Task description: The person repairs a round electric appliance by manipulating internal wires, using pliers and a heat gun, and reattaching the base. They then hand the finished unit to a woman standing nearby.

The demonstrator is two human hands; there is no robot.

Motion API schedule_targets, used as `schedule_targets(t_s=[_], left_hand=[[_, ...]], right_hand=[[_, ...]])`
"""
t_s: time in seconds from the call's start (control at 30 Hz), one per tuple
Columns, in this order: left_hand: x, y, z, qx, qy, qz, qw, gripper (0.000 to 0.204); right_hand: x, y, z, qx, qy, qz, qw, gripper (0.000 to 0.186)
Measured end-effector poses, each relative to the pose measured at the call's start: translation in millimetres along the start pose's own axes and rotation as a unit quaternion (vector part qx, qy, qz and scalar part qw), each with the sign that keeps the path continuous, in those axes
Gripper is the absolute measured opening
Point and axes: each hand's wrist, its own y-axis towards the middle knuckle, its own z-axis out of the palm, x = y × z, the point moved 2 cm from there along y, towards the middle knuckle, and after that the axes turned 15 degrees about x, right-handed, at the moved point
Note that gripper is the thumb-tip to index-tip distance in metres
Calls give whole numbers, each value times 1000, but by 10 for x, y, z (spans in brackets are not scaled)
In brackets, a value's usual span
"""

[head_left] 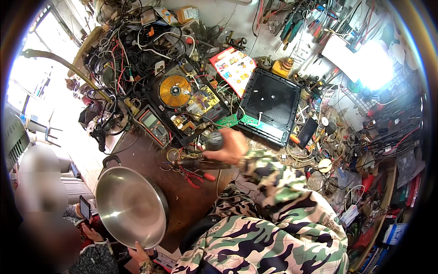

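Note:
My left hand (140, 253) pinches the near rim of a large steel pan (130, 205), which is tilted so its inside faces up. The pan's dark handle (111, 160) sticks out at the far side. My right hand (232, 147) is closed around a dark tool (194, 162) with a rounded black end, pointing left over the brown bench; blur hides its exact kind. Below that tool lie red-handled pliers (192, 177). Just beyond is an opened induction cooker (174, 90) with a copper coil and exposed boards. A multimeter (154, 125) rests beside it.
A black cooker cover (271, 100) lies to the right of the cooker, a green circuit board (248, 120) across its near edge. Tangled cables (121, 59) heap at far left; tools and parts crowd the right. At lower left another person's hand (92, 234) is near a phone (85, 208).

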Motion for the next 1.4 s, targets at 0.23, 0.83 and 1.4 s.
schedule_targets(t_s=[0.23,0.83,1.4], left_hand=[[-103,35,65,0,46,1,999,54],[-242,-77,109,-28,-11,-23,999,44],[-546,-324,136,-85,32,-17,996,39]], right_hand=[[-613,-941,-1254,-135,331,91,929,34],[-2020,1073,-646,-483,649,99,579,52],[-2378,2020,-363,-90,653,133,740,37]])
